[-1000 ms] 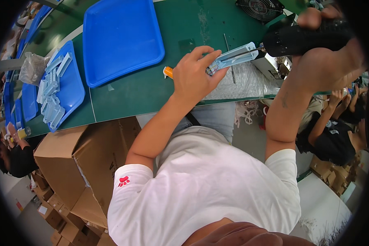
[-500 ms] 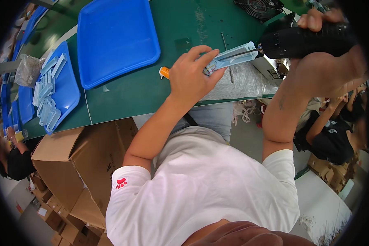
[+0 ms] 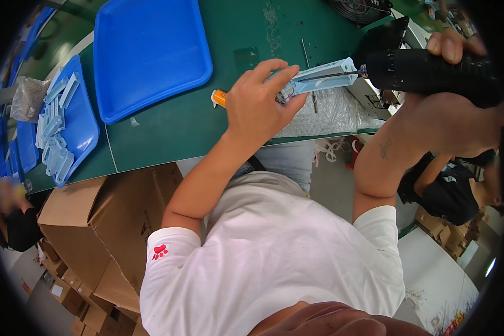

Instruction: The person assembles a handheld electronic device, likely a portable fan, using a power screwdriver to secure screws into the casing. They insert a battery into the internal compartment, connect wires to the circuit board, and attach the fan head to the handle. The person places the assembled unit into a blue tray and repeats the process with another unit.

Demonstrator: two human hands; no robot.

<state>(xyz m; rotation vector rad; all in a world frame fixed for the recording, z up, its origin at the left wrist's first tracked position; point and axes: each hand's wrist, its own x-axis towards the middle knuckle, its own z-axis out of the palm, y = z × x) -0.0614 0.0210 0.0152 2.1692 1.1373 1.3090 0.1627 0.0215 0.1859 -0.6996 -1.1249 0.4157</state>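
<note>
My left hand is closed around one end of a long, light-blue plastic housing above the bench. Thin coloured wires show in the housing beside my thumb. My right hand grips a black power screwdriver, held nearly level at the right. Its long thin bit passes the housing's far end and lies along the inside of the channel. My left hand covers where the tip would meet a screw. An orange and white cylindrical piece sticks out just left of that hand; whether it joins the housing I cannot tell.
A large blue tray lies on the green bench. Farther left, a blue tray holds several light-blue housings and a clear bag. Bubble wrap, a metal rod and a black fan lie right. A cardboard box stands below.
The screwdriver and my right hand have shifted slightly right and down, and more of the bit shows beside the chuck. My left hand still holds the housing. The whole view has shifted a little.
</note>
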